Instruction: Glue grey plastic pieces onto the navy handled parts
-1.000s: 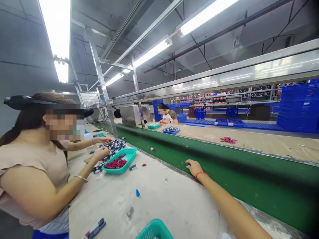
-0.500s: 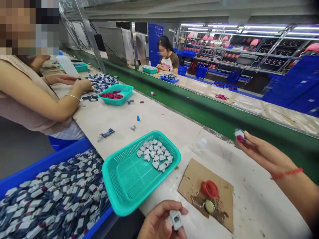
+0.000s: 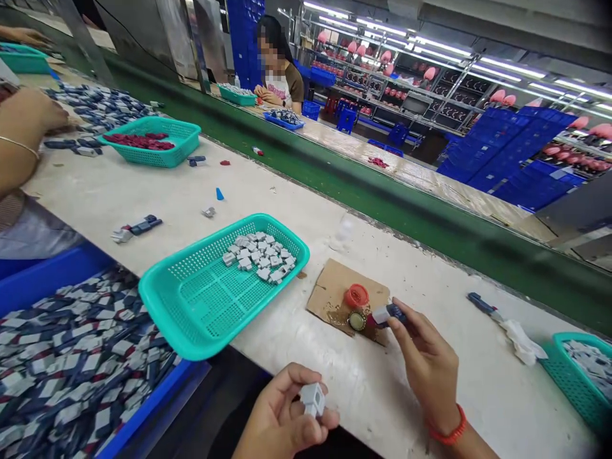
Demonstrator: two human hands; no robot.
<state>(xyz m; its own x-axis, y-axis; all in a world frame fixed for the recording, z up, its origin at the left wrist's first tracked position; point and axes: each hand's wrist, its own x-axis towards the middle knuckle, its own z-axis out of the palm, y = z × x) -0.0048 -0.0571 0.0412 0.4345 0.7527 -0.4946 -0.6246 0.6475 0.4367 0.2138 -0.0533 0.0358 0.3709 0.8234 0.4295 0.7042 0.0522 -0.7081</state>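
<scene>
My left hand (image 3: 282,417) holds a small grey plastic block (image 3: 312,400) near the table's front edge. My right hand (image 3: 428,363) grips a small dark blue and white part (image 3: 388,314), its red tip held against a small round pot (image 3: 356,320) on a piece of cardboard (image 3: 329,290). A red cap (image 3: 356,296) lies on the cardboard beside the pot. To the left, a teal basket (image 3: 191,306) contains several grey blocks (image 3: 258,255).
A blue bin (image 3: 71,357) of dark blue and white parts sits at lower left. Another teal basket (image 3: 576,382) is at the right edge. A person's arm (image 3: 23,127) works at the left near a teal basket of red pieces (image 3: 148,141). A green conveyor belt (image 3: 382,197) runs behind; another person sits beyond it.
The view has tilted down to the table. My right hand came from the belt with the small part down to the pot on the cardboard. My left hand still holds the grey block.
</scene>
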